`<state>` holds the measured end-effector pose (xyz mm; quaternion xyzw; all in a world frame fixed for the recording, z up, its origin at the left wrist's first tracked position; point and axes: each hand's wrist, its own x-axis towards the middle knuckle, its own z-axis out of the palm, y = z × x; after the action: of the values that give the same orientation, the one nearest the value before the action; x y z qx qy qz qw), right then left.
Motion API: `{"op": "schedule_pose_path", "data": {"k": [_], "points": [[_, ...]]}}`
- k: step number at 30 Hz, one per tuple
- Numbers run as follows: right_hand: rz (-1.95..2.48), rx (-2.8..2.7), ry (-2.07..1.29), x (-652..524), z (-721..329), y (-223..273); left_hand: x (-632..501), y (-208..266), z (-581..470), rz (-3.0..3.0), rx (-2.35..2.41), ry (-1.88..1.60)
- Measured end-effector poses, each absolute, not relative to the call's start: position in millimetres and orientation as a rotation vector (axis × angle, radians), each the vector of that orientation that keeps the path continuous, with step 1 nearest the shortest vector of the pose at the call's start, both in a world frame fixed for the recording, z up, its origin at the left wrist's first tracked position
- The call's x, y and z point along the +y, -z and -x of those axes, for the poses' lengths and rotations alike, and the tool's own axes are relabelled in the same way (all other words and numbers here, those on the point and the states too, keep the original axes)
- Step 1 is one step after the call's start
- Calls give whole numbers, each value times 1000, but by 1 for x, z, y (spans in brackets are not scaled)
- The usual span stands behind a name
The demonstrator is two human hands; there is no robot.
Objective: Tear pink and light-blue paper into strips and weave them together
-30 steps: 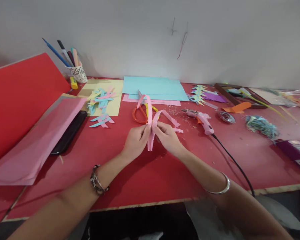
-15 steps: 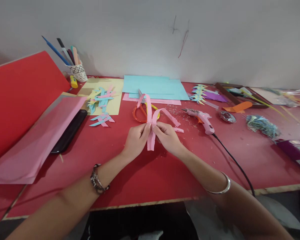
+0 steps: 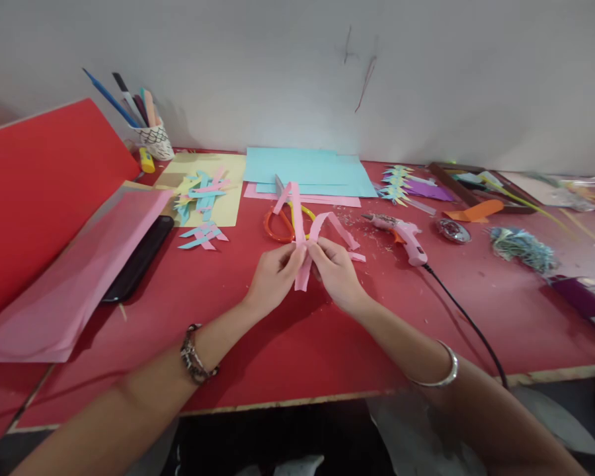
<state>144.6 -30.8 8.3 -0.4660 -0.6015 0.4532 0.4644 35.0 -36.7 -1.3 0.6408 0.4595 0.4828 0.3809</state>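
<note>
Pink paper strips [image 3: 297, 211] are pinched between the fingertips of both hands above the red table. My left hand [image 3: 276, 272] grips them from the left, thumb and fingers closed. My right hand [image 3: 338, 272] pinches from the other side, its fingertips close to the left ones. One length arches up and back, another curves off to the right, and short ends hang below the fingers. Whether these are separate strips or one folded strip, I cannot tell. Behind the paper lie scissors [image 3: 277, 228] with orange and yellow handles, partly covered by the strips.
A pink glue gun [image 3: 401, 237] lies to the right, its black cord crossing the table edge. Blue paper sheets [image 3: 302, 165] lie by the wall. Woven paper pieces [image 3: 205, 236], a black case [image 3: 139, 264] and pink sheets [image 3: 74, 277] are at left. A yarn bundle [image 3: 521, 250] lies right.
The hanging ends of the pink strips have shifted and now slant apart less evenly below the fingers. My right hand has turned slightly; both hands keep their pinch.
</note>
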Motion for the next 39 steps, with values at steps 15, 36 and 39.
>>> {"op": "schedule_pose_path", "data": {"k": [15, 36, 39], "points": [[1115, -1585, -1110, -33, -144, -10, -39, -2, -37, -1621, 1232, -1290], [1141, -1461, -1168, -34, -143, -12, -39, 2, -35, -1698, 1208, -1253], [1118, -1486, -1175, -34, -143, -10, -40, 1, -35, -1714, 1262, -1260]]}}
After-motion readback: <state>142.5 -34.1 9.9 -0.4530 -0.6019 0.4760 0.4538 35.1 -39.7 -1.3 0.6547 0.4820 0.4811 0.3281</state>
